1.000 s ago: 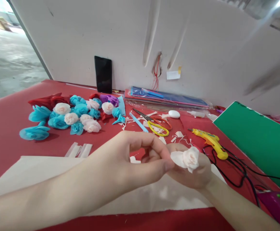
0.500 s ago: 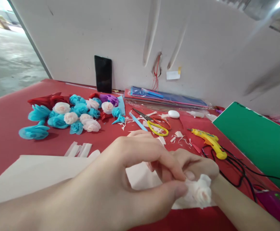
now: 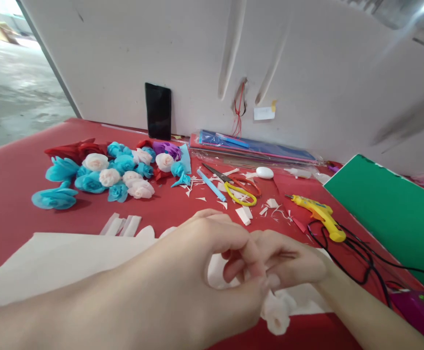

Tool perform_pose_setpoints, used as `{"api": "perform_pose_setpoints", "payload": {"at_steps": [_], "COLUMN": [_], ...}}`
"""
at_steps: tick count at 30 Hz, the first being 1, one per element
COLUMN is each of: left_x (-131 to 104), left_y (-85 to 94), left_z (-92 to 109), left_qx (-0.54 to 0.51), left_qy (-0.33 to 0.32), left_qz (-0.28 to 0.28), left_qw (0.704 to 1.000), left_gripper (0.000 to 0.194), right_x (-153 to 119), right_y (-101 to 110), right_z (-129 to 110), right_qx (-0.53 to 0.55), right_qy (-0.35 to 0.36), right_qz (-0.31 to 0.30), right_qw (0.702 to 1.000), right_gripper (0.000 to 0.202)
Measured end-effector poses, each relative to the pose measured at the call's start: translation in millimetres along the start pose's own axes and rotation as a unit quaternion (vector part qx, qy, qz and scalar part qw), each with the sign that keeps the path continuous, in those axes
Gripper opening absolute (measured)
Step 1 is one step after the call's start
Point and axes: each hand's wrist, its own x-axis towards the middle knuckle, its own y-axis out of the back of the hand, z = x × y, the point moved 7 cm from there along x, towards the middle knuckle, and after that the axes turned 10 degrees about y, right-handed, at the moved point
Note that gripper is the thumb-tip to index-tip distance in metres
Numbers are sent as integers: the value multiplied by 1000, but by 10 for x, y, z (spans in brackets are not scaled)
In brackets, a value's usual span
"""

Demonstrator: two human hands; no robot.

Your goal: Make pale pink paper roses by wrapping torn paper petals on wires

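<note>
From my end of the feed, I see that the flower (image 3: 277, 313) has swung over: 1 second ago its bloom lay against the right palm, facing me, and now it hangs tipped downward below the 2 hands, just above the near edge of the sheet (image 3: 69, 255). The left hand (image 3: 197, 272) has its thumb and forefinger pinched together on the flower's base. The right hand (image 3: 294, 260) has turned and closed in, its thumb tip touching or just beside that same base; I cannot tell whether it grips too, as its other fingers are curled behind the left ones.

To me, this turn brings the base up between the fingertips and leaves the bloom free, so I judge that the handling is at the base now, not the petals.

Nothing else has moved that I can make out. The pale strips (image 3: 130, 225) lie at the sheet's far edge, and the scissors (image 3: 230, 186) rest among scraps (image 3: 243, 214) beyond the hands. To the right, the glue gun (image 3: 319, 217) lies on the table (image 3: 11, 194); to the left, the finished-looking blooms (image 3: 91, 183) sit in a heap.
</note>
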Motion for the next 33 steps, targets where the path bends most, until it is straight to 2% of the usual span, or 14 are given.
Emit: {"api": "perform_pose_setpoints", "payload": {"at_steps": [2,4,7,10,19,23,27,28,30,33], "left_x": [3,1,-17,-45,2,14,78,94,102,44], "left_y": [-18,0,35,37,31,20,-12,0,81,273], "left_z": [20,59,80,87,28,25,95,110,150,200], "left_qx": [16,19,21,23,33,41,50,45,23,-15], "left_qy": [-14,-37,-44,-46,-89,-82,-56,-49,-57,-103], "left_qz": [-11,6,41,45,41,44,4,-1,20,88], "left_qw": [1000,999,998,998,995,995,997,998,998,991], "left_gripper": [11,12,13,13,11,11,15,20,29,27], "right_x": [19,33,40,34,37,32,24,29,39,14], "right_y": [-20,-32,-14,19,13,4,-28,-25,13,39], "right_z": [-52,-89,-131,-176,-196,-174,-185,-216,-334,-592], "right_qx": [-63,-104,-155,-204,-212,-243,-301,-323,-374,-471], "right_qy": [3,5,8,16,10,-17,-24,-11,32,116], "right_qz": [-20,-26,-13,-1,-24,-43,-60,-44,27,150], "right_qw": [998,994,988,979,977,969,951,945,926,862], "right_gripper": [19,18,23,25,28,25,21,21,22,18]}}
